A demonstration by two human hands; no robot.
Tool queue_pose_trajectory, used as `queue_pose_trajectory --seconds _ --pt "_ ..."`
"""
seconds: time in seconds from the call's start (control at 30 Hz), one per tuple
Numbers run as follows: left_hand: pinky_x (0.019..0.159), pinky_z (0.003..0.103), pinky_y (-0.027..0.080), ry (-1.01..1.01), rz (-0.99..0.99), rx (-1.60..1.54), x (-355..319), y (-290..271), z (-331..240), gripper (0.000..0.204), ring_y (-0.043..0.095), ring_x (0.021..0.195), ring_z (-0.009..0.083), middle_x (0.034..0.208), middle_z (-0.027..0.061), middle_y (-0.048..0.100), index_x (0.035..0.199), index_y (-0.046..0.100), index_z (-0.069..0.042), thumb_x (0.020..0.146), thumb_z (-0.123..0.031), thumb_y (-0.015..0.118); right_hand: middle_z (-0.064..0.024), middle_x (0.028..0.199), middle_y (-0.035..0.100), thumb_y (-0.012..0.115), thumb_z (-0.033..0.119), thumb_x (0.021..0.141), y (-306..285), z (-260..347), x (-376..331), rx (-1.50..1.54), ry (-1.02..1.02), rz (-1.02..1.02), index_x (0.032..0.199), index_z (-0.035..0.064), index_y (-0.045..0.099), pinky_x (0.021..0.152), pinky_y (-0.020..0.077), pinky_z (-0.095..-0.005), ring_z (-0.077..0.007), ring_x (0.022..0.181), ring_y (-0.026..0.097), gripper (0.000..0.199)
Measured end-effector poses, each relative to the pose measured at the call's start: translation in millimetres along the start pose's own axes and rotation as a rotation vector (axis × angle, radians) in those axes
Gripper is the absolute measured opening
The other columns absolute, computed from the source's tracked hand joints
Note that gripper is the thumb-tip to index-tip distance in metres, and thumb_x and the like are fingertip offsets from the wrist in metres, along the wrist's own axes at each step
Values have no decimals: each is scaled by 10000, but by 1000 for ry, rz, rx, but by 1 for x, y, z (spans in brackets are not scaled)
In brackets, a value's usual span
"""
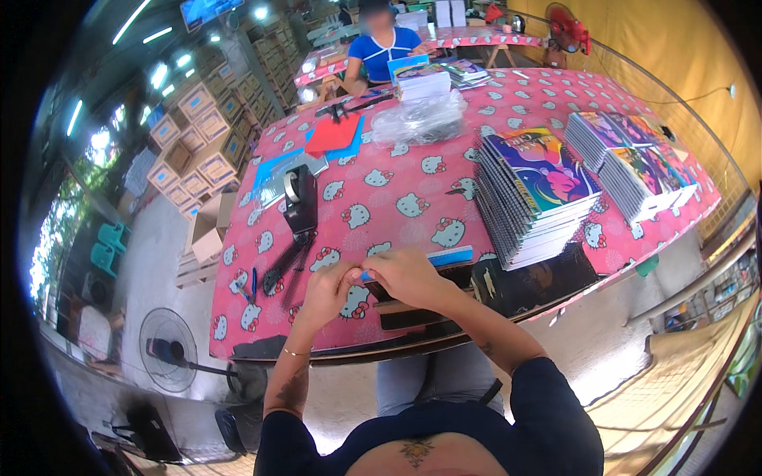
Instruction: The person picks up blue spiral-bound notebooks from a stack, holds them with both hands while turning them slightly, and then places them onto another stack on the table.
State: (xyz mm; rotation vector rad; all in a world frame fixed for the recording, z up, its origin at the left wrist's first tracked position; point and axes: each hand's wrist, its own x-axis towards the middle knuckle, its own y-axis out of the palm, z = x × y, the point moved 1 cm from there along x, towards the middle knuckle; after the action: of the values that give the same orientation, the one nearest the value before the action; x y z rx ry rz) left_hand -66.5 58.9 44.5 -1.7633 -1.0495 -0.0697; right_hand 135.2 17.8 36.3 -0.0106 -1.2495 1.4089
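My left hand (329, 292) and my right hand (409, 278) meet over the near edge of the pink patterned table (397, 182), fingertips pinched together on a small item I cannot make out, above a dark notebook (421, 305) with a blue edge. A black tape dispenser (301, 200) stands just beyond my left hand. A tall stack of colourful spiral notebooks (536, 190) sits to the right of my right hand.
More notebook stacks (635, 159) lie at the right end. A clear plastic bag (417, 119), red and blue sheets (333, 135) and scissors (278, 274) are on the table. A person in blue (381, 47) sits at the far side. Cardboard boxes (198, 135) and a floor fan (167, 349) stand left.
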Motion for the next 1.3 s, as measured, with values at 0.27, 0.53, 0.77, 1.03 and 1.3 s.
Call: queue_pose_trajectory --seconds 0.27,0.53,0.77,1.03,1.3 --pt "806 459 455 -7 2 366 7 9 -11 469 575 966 339 1097 199 554 1299 545 -18 933 -279 677 -105 870 698 640 159 888 -16 -8 -9 -100 87 35 990 97 683 651 504 -459 -340 775 674 127" --pt "1169 622 122 -44 -228 658 -51 85 -23 744 381 1395 424 1517 260 397 1464 383 67 1006 -514 456 -113 867 701 610 183 869 -13 -4 1 -155 168 118 910 87 663 683 530 -474 -333 821 690 117" --pt "1118 517 309 32 -55 98 -13 31 17 212 616 1022 306 1068 128 661 1083 642 -32 948 -196 640 -85 857 686 618 159 862 -37 -1 -14 -217 -4 -15 975 120 689 657 507 -456 -314 785 684 139" --pt "1137 667 197 -33 -137 736 6 42 -36 620 453 1357 415 1420 244 513 1375 507 28 976 -445 549 -77 865 682 640 168 898 -36 -13 -20 -193 117 138 1097 120 688 711 514 -433 -308 798 674 211" --pt "1121 735 122 -107 -49 763 -15 59 -27 836 267 1463 485 1562 294 321 1496 370 40 941 -565 529 -74 868 691 613 152 871 -43 2 -24 -178 69 36 1094 130 691 738 510 -471 -308 808 688 237"
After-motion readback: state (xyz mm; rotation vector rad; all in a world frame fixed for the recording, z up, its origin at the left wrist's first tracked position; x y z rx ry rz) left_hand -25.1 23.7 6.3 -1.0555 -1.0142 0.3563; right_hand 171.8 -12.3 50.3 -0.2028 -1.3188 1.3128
